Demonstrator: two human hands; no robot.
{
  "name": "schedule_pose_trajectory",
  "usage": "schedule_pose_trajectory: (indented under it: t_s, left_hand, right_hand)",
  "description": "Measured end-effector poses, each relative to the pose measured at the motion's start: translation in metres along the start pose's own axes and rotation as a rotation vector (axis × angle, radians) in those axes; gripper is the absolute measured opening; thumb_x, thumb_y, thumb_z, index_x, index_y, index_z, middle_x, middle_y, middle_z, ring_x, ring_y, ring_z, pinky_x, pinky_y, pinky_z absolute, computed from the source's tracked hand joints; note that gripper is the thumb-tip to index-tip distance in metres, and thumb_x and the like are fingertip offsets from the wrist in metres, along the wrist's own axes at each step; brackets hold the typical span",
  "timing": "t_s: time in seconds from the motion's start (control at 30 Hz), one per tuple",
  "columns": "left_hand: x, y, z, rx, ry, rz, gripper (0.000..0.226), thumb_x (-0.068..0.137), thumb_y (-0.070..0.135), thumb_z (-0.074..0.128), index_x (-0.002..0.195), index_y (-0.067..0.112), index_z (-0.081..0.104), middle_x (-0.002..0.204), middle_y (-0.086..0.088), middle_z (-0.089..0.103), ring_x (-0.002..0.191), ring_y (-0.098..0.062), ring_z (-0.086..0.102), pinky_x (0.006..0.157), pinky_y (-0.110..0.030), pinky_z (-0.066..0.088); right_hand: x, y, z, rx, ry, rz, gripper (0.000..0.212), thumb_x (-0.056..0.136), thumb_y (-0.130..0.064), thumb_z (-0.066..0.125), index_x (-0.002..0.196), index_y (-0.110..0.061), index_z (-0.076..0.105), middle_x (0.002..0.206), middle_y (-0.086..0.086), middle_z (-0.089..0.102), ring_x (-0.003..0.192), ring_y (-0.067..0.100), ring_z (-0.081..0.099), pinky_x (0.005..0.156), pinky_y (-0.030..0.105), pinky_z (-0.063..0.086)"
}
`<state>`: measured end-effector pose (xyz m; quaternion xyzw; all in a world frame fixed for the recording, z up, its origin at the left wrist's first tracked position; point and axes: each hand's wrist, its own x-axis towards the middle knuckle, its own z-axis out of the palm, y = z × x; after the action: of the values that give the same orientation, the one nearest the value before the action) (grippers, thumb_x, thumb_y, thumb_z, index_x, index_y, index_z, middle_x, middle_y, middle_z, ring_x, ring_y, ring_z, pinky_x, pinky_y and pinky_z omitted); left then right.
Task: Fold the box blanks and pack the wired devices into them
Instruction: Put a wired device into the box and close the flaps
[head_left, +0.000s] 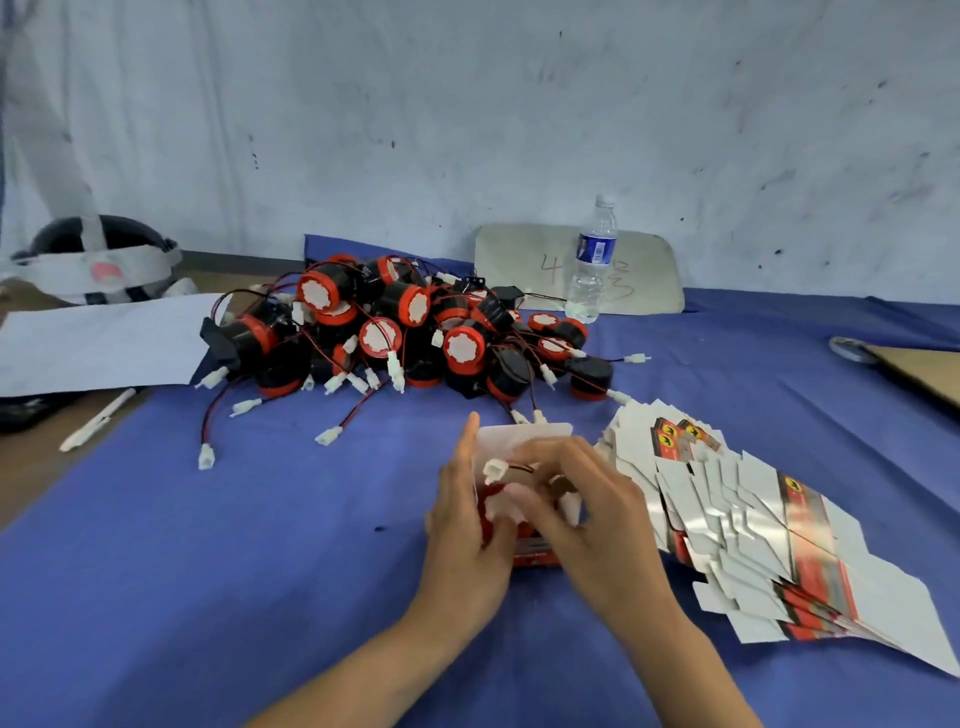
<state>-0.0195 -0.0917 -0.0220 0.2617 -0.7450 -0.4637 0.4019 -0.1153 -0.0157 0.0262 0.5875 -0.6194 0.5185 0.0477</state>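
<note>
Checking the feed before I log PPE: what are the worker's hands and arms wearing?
Nothing visible: the left hand and right hand are bare, with no gloves. Both forearms are uncovered to the frame's bottom edge, with no sleeves or watch showing. Any rings are too blurred to tell.

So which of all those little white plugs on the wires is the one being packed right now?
The white plug between the two hands, poking out of the open box. The other plugs, like this loose plug, lie on the blue cloth around the pile.
</note>
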Motion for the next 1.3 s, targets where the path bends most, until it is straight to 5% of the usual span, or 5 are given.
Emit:
schedule_pose_trajectory:
  t_s: [0.2,0.5,0.67,0.97,1.3]
  left_hand:
    - [-0.001,0.001,0.001,0.013,-0.023,-0.016,0.085,0.089,0.003,0.052,0.144,0.051,0.008,0.132,-0.006,0.051,0.120,-0.025,0.053,0.101,-0.052,0.043]
    - [-0.001,0.000,0.000,-0.025,-0.029,-0.033,0.081,0.091,0.014,0.048,0.143,0.055,0.001,0.139,0.008,0.042,0.125,-0.016,0.050,0.104,-0.047,0.042]
    - [0.000,0.002,0.001,-0.005,-0.020,-0.018,0.077,0.083,0.024,0.041,0.139,0.060,0.002,0.128,0.058,0.015,0.120,0.032,0.015,0.106,-0.018,0.021]
    - [-0.001,0.004,0.001,0.021,-0.012,0.035,0.076,0.085,0.018,0.042,0.141,0.056,0.006,0.127,0.054,0.019,0.123,0.026,0.023,0.097,-0.001,0.022]
    - [-0.004,0.005,-0.004,0.242,0.047,0.172,0.077,0.089,0.004,0.050,0.129,0.065,0.028,0.143,0.021,0.021,0.123,-0.005,0.041,0.097,-0.041,0.047]
  right_hand:
    - [-0.001,-0.002,0.007,-0.071,-0.155,-0.034,0.053,0.080,-0.023,0.066,0.124,-0.044,0.047,0.103,-0.024,0.051,0.096,-0.008,0.051,0.079,0.004,0.039]
    - [-0.001,-0.002,0.009,-0.053,-0.041,-0.013,0.024,0.090,-0.007,0.056,0.097,-0.030,0.057,0.092,-0.020,0.059,0.086,-0.002,0.057,0.071,0.009,0.043]
    - [-0.002,0.008,-0.013,-0.048,0.203,0.142,0.027,0.096,-0.017,0.054,0.087,-0.041,0.048,0.088,-0.012,0.065,0.084,0.007,0.062,0.069,0.009,0.042]
    - [-0.008,0.009,-0.007,-0.080,0.004,0.203,0.025,0.088,-0.013,0.065,0.082,-0.033,0.050,0.076,-0.009,0.057,0.079,0.010,0.051,0.066,0.010,0.040]
    - [-0.008,0.005,-0.005,0.016,0.272,0.146,0.019,0.089,-0.017,0.059,0.091,-0.035,0.055,0.089,-0.015,0.062,0.088,0.010,0.060,0.075,0.012,0.043]
